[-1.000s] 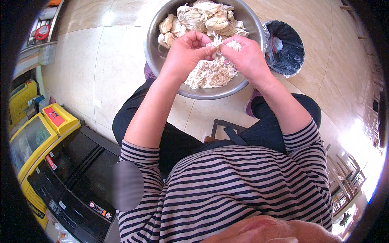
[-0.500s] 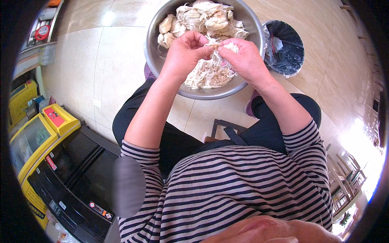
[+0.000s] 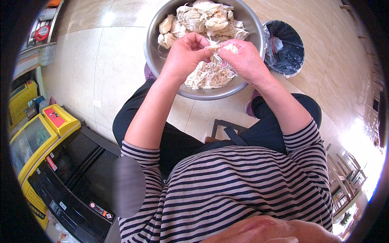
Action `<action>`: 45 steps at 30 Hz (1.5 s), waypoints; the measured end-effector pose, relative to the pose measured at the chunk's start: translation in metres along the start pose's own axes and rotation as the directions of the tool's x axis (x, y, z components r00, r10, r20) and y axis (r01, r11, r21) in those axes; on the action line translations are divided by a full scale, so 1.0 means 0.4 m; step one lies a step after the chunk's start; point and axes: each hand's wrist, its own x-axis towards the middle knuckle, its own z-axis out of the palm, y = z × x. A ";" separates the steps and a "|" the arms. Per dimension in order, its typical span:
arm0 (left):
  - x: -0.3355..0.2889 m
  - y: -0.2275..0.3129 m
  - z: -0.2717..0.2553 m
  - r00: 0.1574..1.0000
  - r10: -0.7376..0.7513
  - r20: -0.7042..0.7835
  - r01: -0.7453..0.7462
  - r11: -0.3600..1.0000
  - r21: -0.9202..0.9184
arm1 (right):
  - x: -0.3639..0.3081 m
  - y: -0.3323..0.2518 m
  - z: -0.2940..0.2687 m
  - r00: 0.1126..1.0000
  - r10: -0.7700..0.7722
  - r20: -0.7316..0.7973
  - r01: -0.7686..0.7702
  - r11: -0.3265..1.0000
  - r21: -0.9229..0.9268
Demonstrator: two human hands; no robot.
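Note:
A wide steel bowl [image 3: 156, 60] stands on the floor in front of my knees. Its far half holds large pale chunks of what looks like cooked chicken meat [image 3: 214, 22]. Nearer to me in it lies a heap of fine shreds [image 3: 206, 77]. Above that heap, my left hand [image 3: 186, 54] pinches one end of a small piece of pale shredded meat [image 3: 214, 46]. Thumb and fingers of my right hand [image 3: 243, 58] close on the piece's other side, with more shreds gathered in the palm. The fingertips nearly meet.
A bin lined with a dark plastic bag [image 3: 289, 56] stands right of the bowl, close to its rim. To my left are a black chest-like appliance [image 3: 77, 174] and a yellow glass-topped cabinet [image 3: 34, 137]. A dark stool frame [image 3: 219, 125] shows between my legs.
My hands stay almost in place over the bowl. The strands between the fingertips have shifted slightly, and my left fingers have moved a little downward.

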 end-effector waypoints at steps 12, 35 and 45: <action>-0.005 0.015 0.006 1.000 -0.002 0.001 0.002 1.000 -0.007 | 0.004 -0.003 0.001 0.999 -0.010 -0.049 0.005 0.994 -0.105; 0.000 0.004 0.003 1.000 0.000 -0.013 0.000 1.000 -0.026 | 0.008 -0.001 0.004 1.000 0.018 -0.012 -0.019 1.000 -0.015; 0.000 0.005 0.006 1.000 -0.008 -0.017 0.008 1.000 -0.007 | 0.010 0.009 0.004 1.000 0.015 -0.022 -0.016 0.999 -0.034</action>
